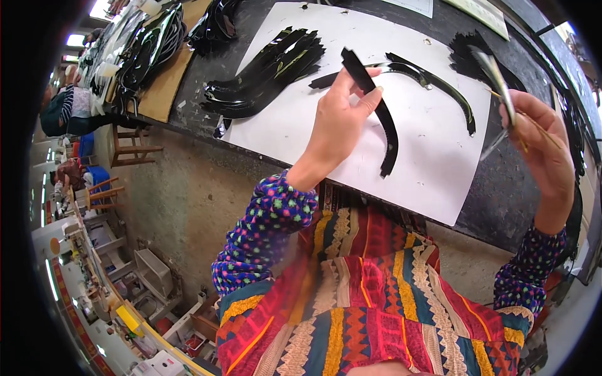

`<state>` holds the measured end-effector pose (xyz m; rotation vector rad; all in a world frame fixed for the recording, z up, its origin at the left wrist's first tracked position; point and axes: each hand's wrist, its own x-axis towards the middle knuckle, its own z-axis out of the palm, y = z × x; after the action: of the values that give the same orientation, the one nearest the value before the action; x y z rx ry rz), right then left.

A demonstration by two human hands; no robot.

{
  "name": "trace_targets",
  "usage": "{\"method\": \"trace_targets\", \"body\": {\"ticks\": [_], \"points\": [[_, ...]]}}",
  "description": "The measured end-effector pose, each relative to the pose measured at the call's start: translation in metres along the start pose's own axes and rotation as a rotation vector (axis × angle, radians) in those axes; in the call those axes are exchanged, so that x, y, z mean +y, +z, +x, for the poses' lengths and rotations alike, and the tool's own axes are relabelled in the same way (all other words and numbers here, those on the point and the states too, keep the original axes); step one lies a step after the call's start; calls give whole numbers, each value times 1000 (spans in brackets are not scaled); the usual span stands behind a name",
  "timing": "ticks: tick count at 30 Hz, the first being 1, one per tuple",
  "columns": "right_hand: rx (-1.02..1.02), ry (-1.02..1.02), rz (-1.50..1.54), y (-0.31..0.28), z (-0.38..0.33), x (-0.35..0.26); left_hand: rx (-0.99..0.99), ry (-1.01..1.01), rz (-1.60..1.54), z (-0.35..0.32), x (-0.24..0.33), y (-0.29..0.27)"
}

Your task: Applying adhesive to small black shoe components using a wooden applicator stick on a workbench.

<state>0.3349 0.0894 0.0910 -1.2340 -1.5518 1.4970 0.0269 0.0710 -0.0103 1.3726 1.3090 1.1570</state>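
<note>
Curved black strip [387,128] — one, over middle of white sheet [301,150]; looks light, pliant, likely slick; best pinched across faces near one end. Left: pile of black strips [269,75]. Centre: left hand [338,122] — thumb and fingers pinching strip toward far end. Right: right hand [542,138], fingers curled round blurred metal tool [495,74].

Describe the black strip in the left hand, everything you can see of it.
The black strip is long, narrow and curved, bowing to the right, with blunt, uneven ends. Its surface looks mostly dull, perhaps leather or plastic. The left hand holds it between thumb and fingers nearer its upper end. Below the grip it runs down over the white sheet; whether its lower end touches the sheet is unclear.
</note>
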Motion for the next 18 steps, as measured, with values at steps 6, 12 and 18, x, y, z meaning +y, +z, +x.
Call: {"method": "trace_targets", "body": {"ticks": [6,12,18], "points": [[-157,45,101,24,17,11,84,183,475,25,-15,-2],[-65,-11,-291,12,13,-19,90,7,241,18,-16,-20],[-215,31,-124,61,58,38,107,-392,-579,-29,7,-9]]}}
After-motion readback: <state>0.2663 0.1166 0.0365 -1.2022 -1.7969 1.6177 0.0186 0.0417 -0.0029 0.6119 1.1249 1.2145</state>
